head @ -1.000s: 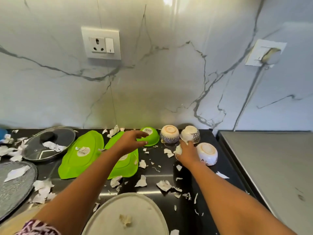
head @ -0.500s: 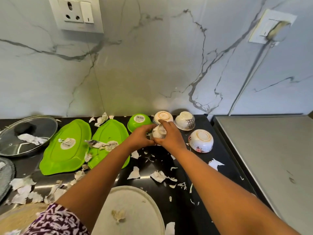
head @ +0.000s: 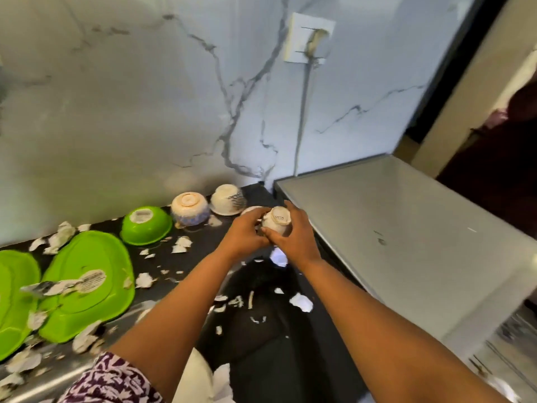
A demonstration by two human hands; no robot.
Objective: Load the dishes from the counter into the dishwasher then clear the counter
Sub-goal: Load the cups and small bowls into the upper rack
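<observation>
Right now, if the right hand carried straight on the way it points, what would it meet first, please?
Most likely the white bowl peeking out just behind the hands. The right hand, gripping the small cup with the left hand, may be raised enough to pass over it.

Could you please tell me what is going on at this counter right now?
A person is holding a small white bowl, base up, with the left hand and the right hand wrapped around it. Along the wall on the black counter, a green bowl and two patterned bowls sit upside down. Green plates lie to the left, and torn paper scraps are scattered everywhere.
</observation>
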